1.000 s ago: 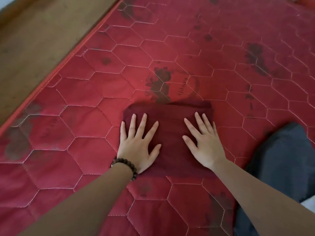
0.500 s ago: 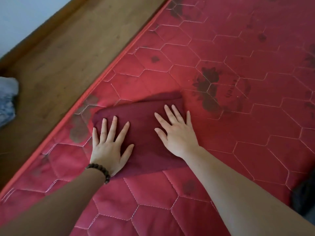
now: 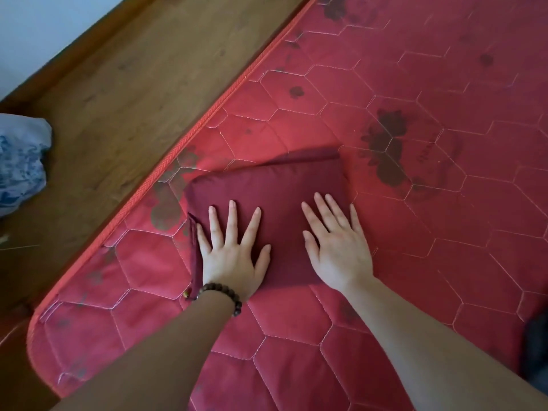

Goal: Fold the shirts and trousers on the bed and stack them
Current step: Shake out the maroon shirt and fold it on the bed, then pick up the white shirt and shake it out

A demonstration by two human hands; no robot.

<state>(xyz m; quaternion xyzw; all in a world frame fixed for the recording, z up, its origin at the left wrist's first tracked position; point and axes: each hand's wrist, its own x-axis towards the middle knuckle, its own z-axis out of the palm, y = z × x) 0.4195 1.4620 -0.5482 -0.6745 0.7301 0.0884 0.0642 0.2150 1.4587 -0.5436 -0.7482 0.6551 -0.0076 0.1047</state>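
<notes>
Bare forearms; brown beaded bracelet [image 3: 223, 295] on left wrist

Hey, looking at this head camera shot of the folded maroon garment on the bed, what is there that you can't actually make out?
- Folded maroon garment: shirt or trousers unclear; folded shut, with left hand and right hand flat over it.
- Dark item: cut off by the right edge.
- Blue-white cloth: cut off by the left edge.
- Print on the mattress: too small to read.
</notes>
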